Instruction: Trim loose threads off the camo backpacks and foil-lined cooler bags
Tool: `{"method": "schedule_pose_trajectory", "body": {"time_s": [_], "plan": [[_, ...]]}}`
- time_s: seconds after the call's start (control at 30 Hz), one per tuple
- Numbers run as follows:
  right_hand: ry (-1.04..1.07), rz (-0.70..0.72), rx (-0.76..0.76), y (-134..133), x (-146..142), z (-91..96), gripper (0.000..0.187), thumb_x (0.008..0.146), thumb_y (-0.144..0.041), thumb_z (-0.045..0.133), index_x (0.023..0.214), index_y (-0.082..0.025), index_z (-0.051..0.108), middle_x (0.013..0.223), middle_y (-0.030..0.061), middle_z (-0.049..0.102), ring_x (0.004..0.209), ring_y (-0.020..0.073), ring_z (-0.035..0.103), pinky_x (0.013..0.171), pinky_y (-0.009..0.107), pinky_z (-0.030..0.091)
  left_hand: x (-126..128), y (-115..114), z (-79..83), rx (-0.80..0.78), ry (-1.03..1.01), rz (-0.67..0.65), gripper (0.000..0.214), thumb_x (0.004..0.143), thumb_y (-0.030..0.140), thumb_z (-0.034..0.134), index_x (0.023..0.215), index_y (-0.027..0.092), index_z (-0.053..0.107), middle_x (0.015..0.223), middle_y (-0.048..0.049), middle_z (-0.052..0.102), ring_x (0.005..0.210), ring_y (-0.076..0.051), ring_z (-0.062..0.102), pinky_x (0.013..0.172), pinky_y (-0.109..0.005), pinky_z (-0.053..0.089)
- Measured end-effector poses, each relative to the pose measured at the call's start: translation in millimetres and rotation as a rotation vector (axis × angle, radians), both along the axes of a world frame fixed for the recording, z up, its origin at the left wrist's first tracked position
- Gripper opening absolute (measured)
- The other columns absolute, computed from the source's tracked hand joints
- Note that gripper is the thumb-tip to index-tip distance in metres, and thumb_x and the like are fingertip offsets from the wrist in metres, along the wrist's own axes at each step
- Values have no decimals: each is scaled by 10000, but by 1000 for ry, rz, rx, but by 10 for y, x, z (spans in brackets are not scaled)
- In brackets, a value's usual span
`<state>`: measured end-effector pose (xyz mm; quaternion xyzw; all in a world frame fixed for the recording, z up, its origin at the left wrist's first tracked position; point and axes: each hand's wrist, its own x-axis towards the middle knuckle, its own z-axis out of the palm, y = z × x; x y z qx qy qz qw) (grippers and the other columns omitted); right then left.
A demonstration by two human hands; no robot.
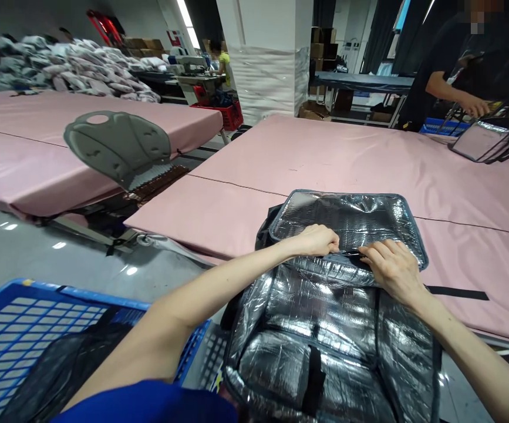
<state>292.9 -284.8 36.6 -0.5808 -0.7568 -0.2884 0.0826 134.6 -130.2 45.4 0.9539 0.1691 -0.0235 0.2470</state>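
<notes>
A bag [320, 296] with a shiny silver foil lining lies opened in front of me, partly over the table's near edge. Its foil-lined flap [351, 205] is folded back onto the pink cloth. Both of my hands are at the seam between flap and body. My left hand [319, 241] is closed in a fist on the dark edging there. Just to its right, my right hand [393, 267] pinches the same edging with its fingertips. A black strap [313, 379] runs across the lower inside of the bag. The palms and the gripped edging are partly hidden.
The pink-covered table [245, 158] stretches ahead; a black strap [459, 292] lies on it at right. A blue plastic crate [73, 294] with dark fabric stands lower left. A grey chair [117, 144] stands between tables. At far right, a person [439, 76] handles foil-lined bags [483, 141].
</notes>
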Motion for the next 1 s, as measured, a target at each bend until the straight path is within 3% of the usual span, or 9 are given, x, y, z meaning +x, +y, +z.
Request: {"method": "schedule_pose_trajectory", "body": {"time_s": [0.47,0.73,1.0], "plan": [[-49,-5,11,12,-15,-10,203,893,-185,451,820,-175,641,695,40,600,659,165,430,608,326,256,77,36,62,-68,78,59,166,767,241,517,754,172,666,751,-40,661,686,-151,566,662,-261,388],[-209,62,-35,-36,-3,19,232,880,-90,430,967,-197,615,797,26,622,715,161,442,653,314,270,77,46,49,-83,64,68,151,753,237,520,737,173,656,737,-32,652,677,-153,560,652,-263,382],[191,99,-214,192,155,38,124,880,-213,485,873,-197,608,737,23,612,699,161,462,641,286,293,48,21,75,-102,69,57,154,761,216,512,748,169,658,732,-32,643,685,-147,557,649,-255,375]]}}
